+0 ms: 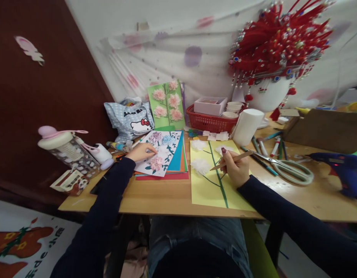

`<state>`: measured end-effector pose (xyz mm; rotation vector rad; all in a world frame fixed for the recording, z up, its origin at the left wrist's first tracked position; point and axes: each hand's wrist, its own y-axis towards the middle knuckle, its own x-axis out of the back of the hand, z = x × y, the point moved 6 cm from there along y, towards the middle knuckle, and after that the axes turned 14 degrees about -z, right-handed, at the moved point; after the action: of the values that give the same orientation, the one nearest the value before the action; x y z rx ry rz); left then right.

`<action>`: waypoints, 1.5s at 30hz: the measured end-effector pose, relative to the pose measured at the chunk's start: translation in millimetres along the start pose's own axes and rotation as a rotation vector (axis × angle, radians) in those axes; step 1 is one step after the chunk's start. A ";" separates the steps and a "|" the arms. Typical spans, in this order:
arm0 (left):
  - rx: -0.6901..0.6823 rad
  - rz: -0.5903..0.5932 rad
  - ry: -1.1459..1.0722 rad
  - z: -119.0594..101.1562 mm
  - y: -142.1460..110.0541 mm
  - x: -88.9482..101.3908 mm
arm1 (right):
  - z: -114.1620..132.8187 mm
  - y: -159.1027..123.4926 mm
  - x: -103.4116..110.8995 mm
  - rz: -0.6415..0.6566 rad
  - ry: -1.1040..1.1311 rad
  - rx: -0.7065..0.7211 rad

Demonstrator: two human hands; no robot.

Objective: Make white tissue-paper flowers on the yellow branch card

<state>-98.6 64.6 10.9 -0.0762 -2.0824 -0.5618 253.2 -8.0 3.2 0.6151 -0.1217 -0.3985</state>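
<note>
My right hand (236, 168) grips a light-brown pointed stick (242, 155), its tip by a white paper flower (200, 166) on a yellow sheet (201, 193). A dark green stem (218, 175) with thin branches runs down that sheet. More white flowers sit near its top, one partly behind my right hand. My left hand (142, 151) rests with fingers stretched out on a picture of pink and blue flowers (155, 164). Under that picture lies a stack of coloured paper (178, 164).
Scissors (295, 172), pens (265, 164) and a blue glue gun (340, 166) lie on the right. Behind stand a paper roll (247, 127), a red basket (211, 123) and a green card with pink flowers (166, 106). On the left are a bottle (70, 148) and a bag (129, 119).
</note>
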 end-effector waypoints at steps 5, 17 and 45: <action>0.079 -0.081 -0.006 7.0 -2.2 6.4 | 2.3 0.0 -0.5 0.006 0.013 0.008; 0.199 -0.278 -0.205 -4.2 -6.6 18.9 | 1.5 -11.0 -11.0 0.172 0.037 0.000; -0.049 0.203 -0.471 -181.9 -24.5 -112.5 | -11.1 -8.0 -23.5 0.262 -0.047 -0.035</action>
<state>100.4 -15.2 -8.2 -0.4837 -2.4756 -0.5036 231.5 1.4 -10.4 0.5474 -0.2370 -0.1611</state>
